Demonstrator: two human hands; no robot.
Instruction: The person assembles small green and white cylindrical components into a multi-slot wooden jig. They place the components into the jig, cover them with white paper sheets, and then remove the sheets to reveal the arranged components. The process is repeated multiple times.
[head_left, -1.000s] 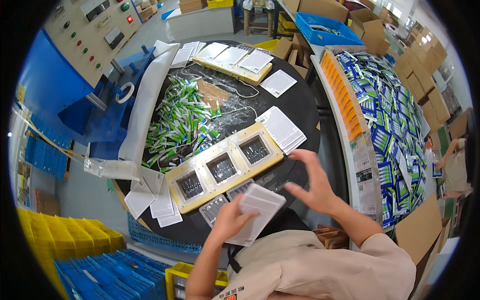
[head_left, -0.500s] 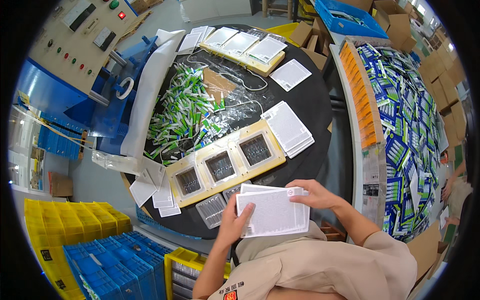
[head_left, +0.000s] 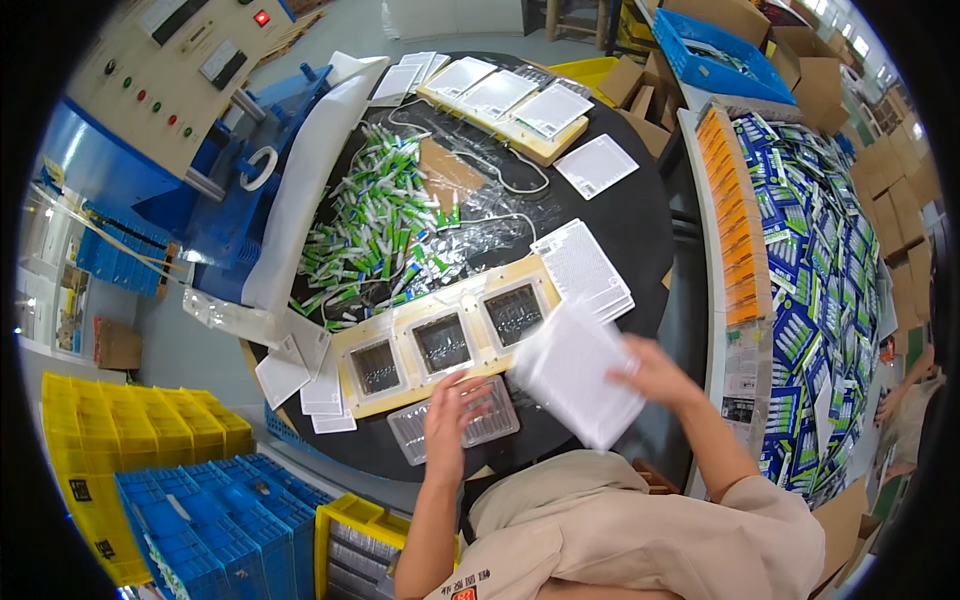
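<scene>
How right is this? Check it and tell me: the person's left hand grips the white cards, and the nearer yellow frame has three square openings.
The hand is wrong: in the head view, the right hand grips the white cards. The rest stands: the nearer yellow frame has three square openings.

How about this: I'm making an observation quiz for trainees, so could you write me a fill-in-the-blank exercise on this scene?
1. The left hand is over clear plastic packaging, while the ____ hand holds white cards.
2. The nearer yellow frame has ____ square openings.
3. The round table has a top coloured ____.
4. The crates at the lower left come in two colours: yellow and ____.

Missing words: right; three; black; blue.
</scene>
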